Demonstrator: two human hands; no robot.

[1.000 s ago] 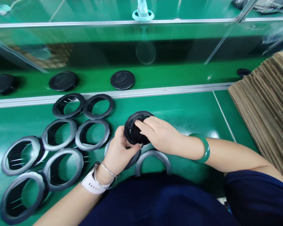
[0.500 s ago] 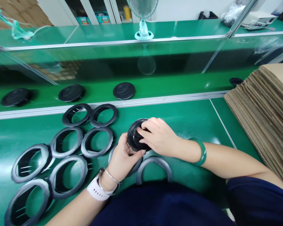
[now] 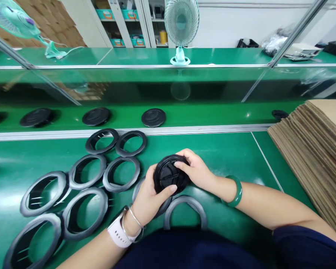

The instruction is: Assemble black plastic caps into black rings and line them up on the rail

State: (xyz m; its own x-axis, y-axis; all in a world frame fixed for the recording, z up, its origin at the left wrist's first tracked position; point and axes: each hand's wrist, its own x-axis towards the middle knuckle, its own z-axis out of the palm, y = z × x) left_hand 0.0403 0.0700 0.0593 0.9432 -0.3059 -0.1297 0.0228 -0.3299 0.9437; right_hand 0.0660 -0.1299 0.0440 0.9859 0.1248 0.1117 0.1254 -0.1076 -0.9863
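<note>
Gripped on the near side of a silver rail (image 3: 218, 129): one black round part (image 3: 168, 175), plastic-looking, with a ridged rim and crossed ribs on its face. Clasped at the left edge by a half-curled left hand (image 3: 148, 196), thumb over the face; at the right by a bent right hand (image 3: 198, 171), thumb likewise on the face, fingers round the far side of the rim. Spread on the glossy green table (image 3: 226, 149), also on the near side of the rail: nine open rings (image 3: 71, 216), smooth, with grey-black rims and deep dark walls, one partly hidden by the left hand, one cut off by a dark blue shirt (image 3: 201, 248). Lined up on the green strip (image 3: 201, 116) just beyond the rail: four flat black discs (image 3: 153, 117), the leftmost only partly in view. Stacked at the rail's right end: brown cardboard sheets (image 3: 310, 149), corrugated at the edges, too many to count. Seen well beyond the rail: two mint-green fans (image 3: 182, 24); one cabinet (image 3: 124, 30) with four teal bins (image 3: 130, 15) and one yellow cylinder (image 3: 163, 36) in view; one black basket (image 3: 242, 44), contents unclear.
</note>
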